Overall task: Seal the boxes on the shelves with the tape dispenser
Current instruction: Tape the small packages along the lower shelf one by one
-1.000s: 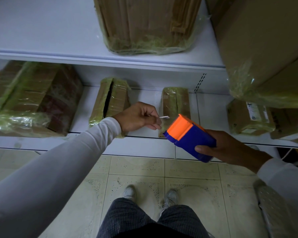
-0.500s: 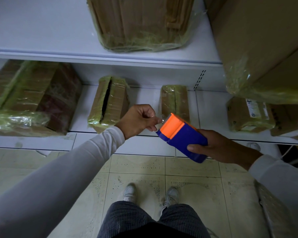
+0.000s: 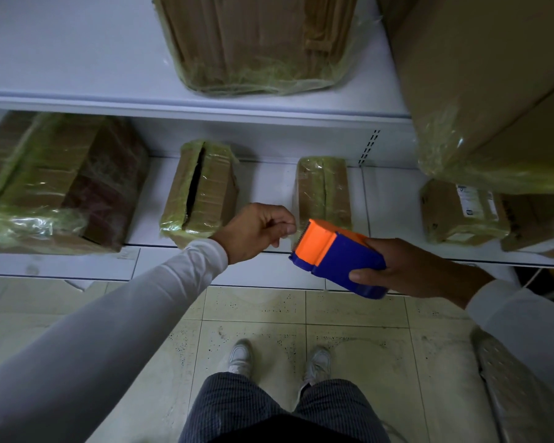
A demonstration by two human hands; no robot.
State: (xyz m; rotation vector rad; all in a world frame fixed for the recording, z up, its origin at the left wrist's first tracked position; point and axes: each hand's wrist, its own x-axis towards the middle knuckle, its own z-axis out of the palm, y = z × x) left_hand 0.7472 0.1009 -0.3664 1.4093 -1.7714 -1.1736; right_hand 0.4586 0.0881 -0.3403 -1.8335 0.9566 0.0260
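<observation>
I grip the blue-and-orange plastic tape dispenser [image 3: 336, 257] in my right hand [image 3: 406, 270]; my left hand [image 3: 256, 231], just beside its orange end, pinches what I take for the tape end, to draw a strip; the gaping tape-wrapped cardboard box [image 3: 202, 193] sits on the shelf beyond.

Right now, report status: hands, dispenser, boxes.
Right hand grips tape dispenser. Left hand pinches tape end at its orange head. Box with open seam on lower shelf, untouched. Nothing in the way.

Below the lower shelf edge I see a pale speckled tile floor [image 3: 349, 318]. My 2 white shoes [image 3: 241, 358] stand on it, above striped dark trousers [image 3: 247, 410]. A white perforated metal surface [image 3: 522, 394] sits right of the shoes.
</observation>
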